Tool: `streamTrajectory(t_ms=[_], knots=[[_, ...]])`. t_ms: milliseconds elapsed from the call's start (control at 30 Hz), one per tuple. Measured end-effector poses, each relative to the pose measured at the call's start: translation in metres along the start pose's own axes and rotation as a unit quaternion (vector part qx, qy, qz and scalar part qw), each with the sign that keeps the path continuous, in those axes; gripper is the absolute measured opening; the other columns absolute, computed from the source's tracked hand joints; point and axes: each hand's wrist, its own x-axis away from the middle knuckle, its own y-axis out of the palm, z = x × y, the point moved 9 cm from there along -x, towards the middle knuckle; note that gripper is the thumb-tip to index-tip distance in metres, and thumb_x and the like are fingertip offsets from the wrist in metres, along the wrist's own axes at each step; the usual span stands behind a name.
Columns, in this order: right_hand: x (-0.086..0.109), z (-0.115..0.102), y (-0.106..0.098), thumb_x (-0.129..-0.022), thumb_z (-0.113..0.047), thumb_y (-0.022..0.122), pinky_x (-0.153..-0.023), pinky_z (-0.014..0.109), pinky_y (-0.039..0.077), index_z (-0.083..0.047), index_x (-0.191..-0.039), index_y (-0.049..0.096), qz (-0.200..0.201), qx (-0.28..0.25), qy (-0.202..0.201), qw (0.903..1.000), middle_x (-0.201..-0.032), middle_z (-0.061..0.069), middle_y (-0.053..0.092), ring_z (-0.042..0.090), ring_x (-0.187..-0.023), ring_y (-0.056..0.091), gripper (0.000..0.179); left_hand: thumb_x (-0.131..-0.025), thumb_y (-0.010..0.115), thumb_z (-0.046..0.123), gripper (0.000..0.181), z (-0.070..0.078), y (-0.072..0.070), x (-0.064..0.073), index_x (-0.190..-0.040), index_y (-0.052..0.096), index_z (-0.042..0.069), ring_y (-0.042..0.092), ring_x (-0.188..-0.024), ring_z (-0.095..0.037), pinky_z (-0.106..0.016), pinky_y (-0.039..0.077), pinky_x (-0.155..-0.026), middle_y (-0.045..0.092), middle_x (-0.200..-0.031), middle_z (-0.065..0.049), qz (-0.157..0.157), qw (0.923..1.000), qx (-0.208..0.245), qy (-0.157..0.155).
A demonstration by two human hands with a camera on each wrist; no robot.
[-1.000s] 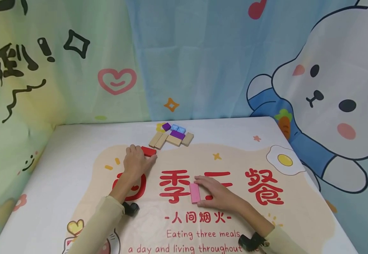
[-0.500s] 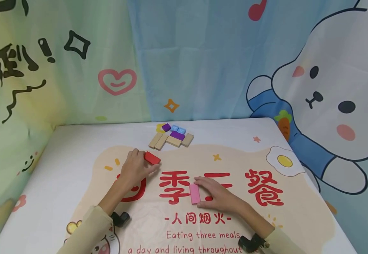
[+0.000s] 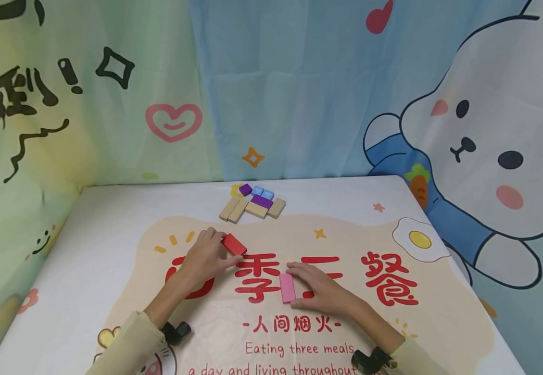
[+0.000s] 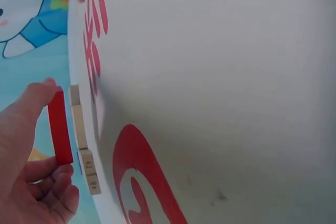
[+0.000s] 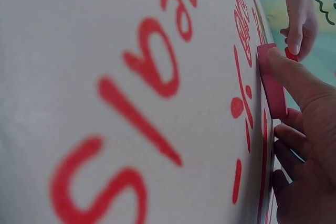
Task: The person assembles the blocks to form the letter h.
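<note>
A red block is pinched by its ends between the thumb and fingers of my left hand, left of the table's middle. In the left wrist view the red block spans the gap from thumb to fingertips. My right hand grips a pink block by its two short ends, over the printed red characters. The pink block shows its long face in the right wrist view, thumb at one end, fingers at the other. The red block lies to the left of the pink one and farther back.
Toward the back edge lies a cluster of blocks: several plain wooden blocks, purple blocks and light blue blocks. A printed cloth covers the table. A patterned curtain hangs behind it.
My left hand has brought the red block forward and to the right, away from the cluster and nearer the pink block. My right hand and the pink block have stayed in place.
</note>
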Motion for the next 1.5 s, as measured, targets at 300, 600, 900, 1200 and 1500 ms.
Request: streamTrajectory(t_ms=[300, 600, 900, 1200, 1500], knots=[[0.001, 0.002, 0.003, -0.081, -0.05, 0.073, -0.109, 0.053, 0.039, -0.027, -0.147, 0.04, -0.003, 0.004, 0.014, 0.9999, -0.155, -0.007, 0.037, 0.023, -0.144, 0.034, 0.077, -0.075, 0.078, 0.052, 0.072, 0.008, 0.002, -0.004, -0.125, 0.057, 0.005, 0.051, -0.099, -0.019, -0.032, 0.055, -0.079, 0.056, -0.11, -0.007, -0.003, 0.9999, -0.006, 0.009], [0.002, 0.001, 0.002, -0.081, -0.049, 0.073, -0.108, 0.054, 0.039, -0.025, -0.147, 0.04, -0.003, 0.004, 0.009, 0.9999, -0.155, -0.004, 0.037, 0.025, -0.143, 0.034, 0.078, -0.074, 0.08, 0.048, 0.071, 0.021, 0.01, -0.014, -0.125, 0.058, 0.005, 0.051, -0.102, -0.02, -0.032, 0.056, -0.077, 0.057, -0.111, -0.008, -0.025, 0.9995, 0.005, 0.018], [0.002, 0.002, 0.002, -0.081, -0.05, 0.072, -0.11, 0.054, 0.037, -0.026, -0.148, 0.039, -0.008, 0.002, 0.018, 0.9998, -0.155, -0.007, 0.036, 0.023, -0.145, 0.032, 0.078, -0.076, 0.079, 0.046, 0.066, 0.044, 0.029, -0.025, -0.125, 0.059, 0.007, 0.05, -0.099, -0.016, -0.026, 0.054, -0.076, 0.058, -0.11, -0.007, -0.061, 0.9965, 0.007, 0.057], [0.001, -0.001, 0.001, -0.082, -0.05, 0.071, -0.109, 0.055, 0.038, -0.023, -0.148, 0.039, -0.006, 0.007, 0.004, 0.9999, -0.155, -0.002, 0.036, 0.026, -0.144, 0.034, 0.078, -0.078, 0.077, 0.049, 0.068, 0.062, 0.047, -0.029, -0.129, 0.058, 0.008, 0.049, -0.095, -0.011, -0.022, 0.05, -0.075, 0.056, -0.108, -0.003, -0.094, 0.9915, 0.025, 0.086], [0.001, 0.0, 0.001, -0.081, -0.051, 0.071, -0.11, 0.052, 0.038, -0.023, -0.148, 0.04, -0.007, 0.0, 0.01, 0.9999, -0.155, -0.001, 0.036, 0.024, -0.143, 0.035, 0.079, -0.078, 0.077, 0.049, 0.07, 0.071, 0.059, -0.031, -0.131, 0.056, 0.009, 0.047, -0.097, -0.011, -0.021, 0.048, -0.075, 0.054, -0.108, -0.001, -0.118, 0.9891, 0.027, 0.084]])
